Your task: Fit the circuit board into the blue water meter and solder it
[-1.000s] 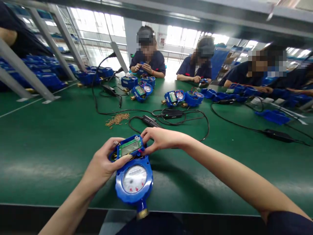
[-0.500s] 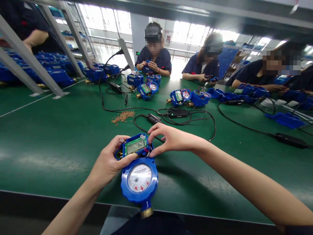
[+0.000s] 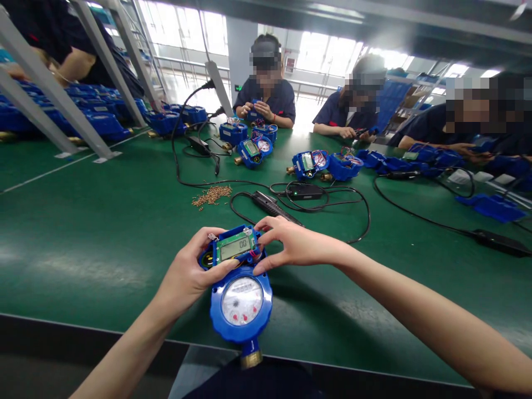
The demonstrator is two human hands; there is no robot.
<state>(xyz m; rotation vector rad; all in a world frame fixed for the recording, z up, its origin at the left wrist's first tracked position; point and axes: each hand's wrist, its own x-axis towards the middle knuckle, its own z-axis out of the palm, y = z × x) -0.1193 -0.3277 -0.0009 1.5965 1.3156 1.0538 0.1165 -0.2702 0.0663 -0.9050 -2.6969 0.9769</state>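
A blue water meter (image 3: pixel 264 305) with a round dial and a brass threaded end is at the table's front edge, its dial side nearest me. In its upper housing sits a green circuit board (image 3: pixel 220 244), whose small display reads 0.0. My left hand (image 3: pixel 187 269) is closed around the housing's left side, thumb lying across the board's lower edge. My right hand (image 3: pixel 293 244) curls at the housing's right side, with fingertips at the board's right end and thumb on the rim below. Thin wires there are partly hidden by the fingers.
Small brass-coloured screws (image 3: pixel 213 195) lie in a pile on the green table (image 3: pixel 103 233). Behind the meter are a black handheld tool (image 3: pixel 274 206) and looping black cables with an adapter (image 3: pixel 305 192). Further open meters (image 3: pixel 310 164) stand beyond, and several co-workers sit opposite.
My right fingers have shifted from the wires to the housing's right edge, and the thumb has moved down slightly. The display is now clearer. The whole view has shifted slightly.
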